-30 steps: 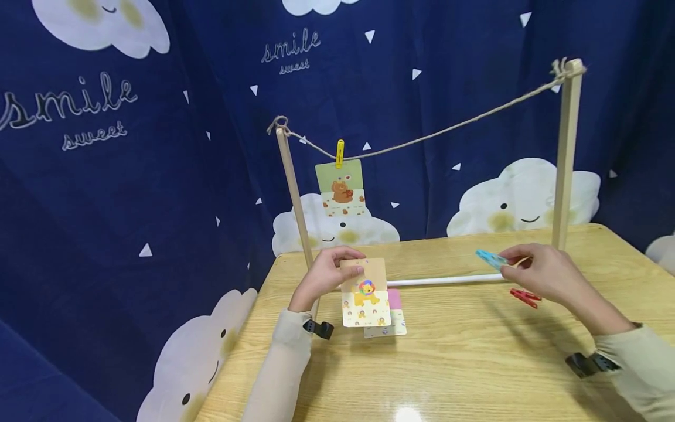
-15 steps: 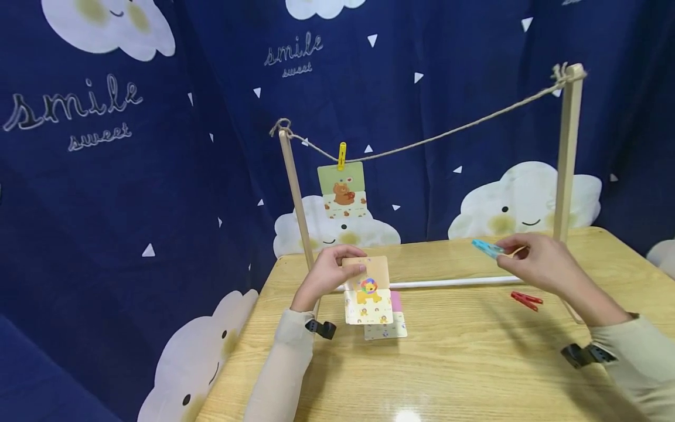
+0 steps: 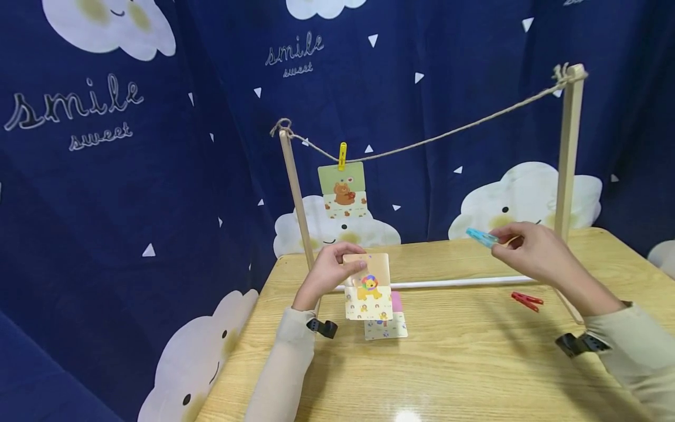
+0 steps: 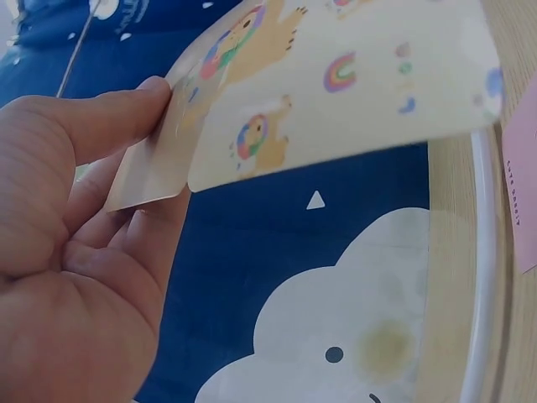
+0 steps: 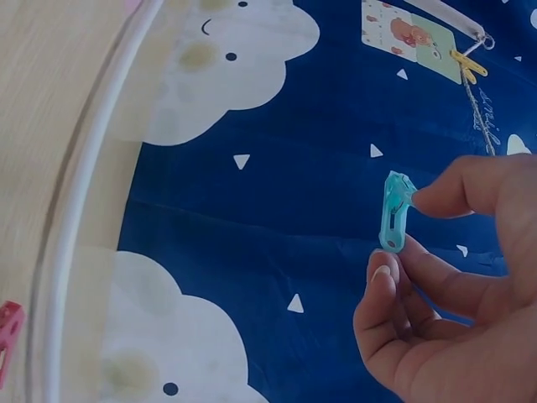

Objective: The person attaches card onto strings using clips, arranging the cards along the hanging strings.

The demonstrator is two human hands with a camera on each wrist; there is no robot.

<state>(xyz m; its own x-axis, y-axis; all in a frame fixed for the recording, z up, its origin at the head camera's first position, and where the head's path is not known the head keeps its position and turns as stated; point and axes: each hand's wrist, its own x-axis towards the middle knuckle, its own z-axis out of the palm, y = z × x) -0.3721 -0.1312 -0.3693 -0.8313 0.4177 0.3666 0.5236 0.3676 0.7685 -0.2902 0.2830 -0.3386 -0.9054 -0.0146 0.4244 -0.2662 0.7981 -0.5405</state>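
Between thumb and fingers my left hand (image 3: 332, 271) pinches the top of a lion card (image 3: 368, 302), peach above and cream below, held up over the table. In the left wrist view the card (image 4: 352, 92) bends along a crease near the thumb. My right hand (image 3: 535, 252) pinches a light blue clothespin (image 3: 481, 237) in the air, left of the right post. The right wrist view shows this clothespin (image 5: 393, 214) between thumb and fingertips. Behind the lion card, a pink and white card (image 3: 392, 328) lies on the table, partly covered.
A twine line (image 3: 448, 133) sags between two wooden posts (image 3: 569, 152). On it a yellow clothespin (image 3: 343, 156) holds a green bear card (image 3: 343, 190). A white rod (image 3: 459, 282) runs low between the posts. A red clothespin (image 3: 527, 301) lies on the wooden table (image 3: 464, 375).
My right hand has risen and moved left with the light blue clothespin. The left hand has lifted the lion card slightly, still pinching it.
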